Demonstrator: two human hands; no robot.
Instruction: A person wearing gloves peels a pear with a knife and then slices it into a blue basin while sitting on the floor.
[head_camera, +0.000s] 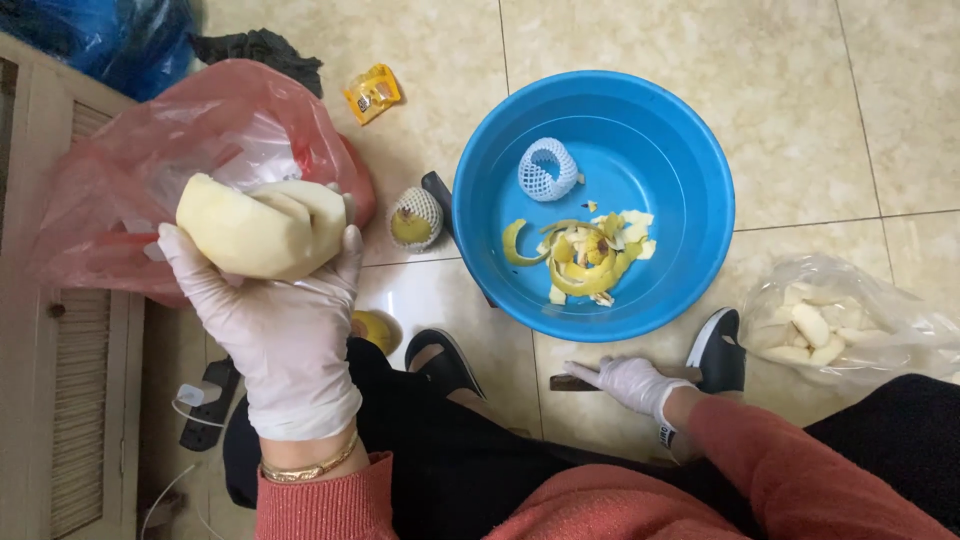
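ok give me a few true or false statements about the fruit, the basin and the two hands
1. The left hand has a peeled pale fruit in its grip. True.
2. The blue basin is full of water. False: it holds yellow peelings and a white foam net sleeve, with no water visible.
3. The right hand is down at the floor on a dark handle. True.
4. Both hands are bare. False: both wear thin white gloves.
5. The clear bag at the right holds unpeeled yellow fruit. False: it holds pale cut pieces.
6. A fruit in a net sleeve lies on the floor beside the basin. True.
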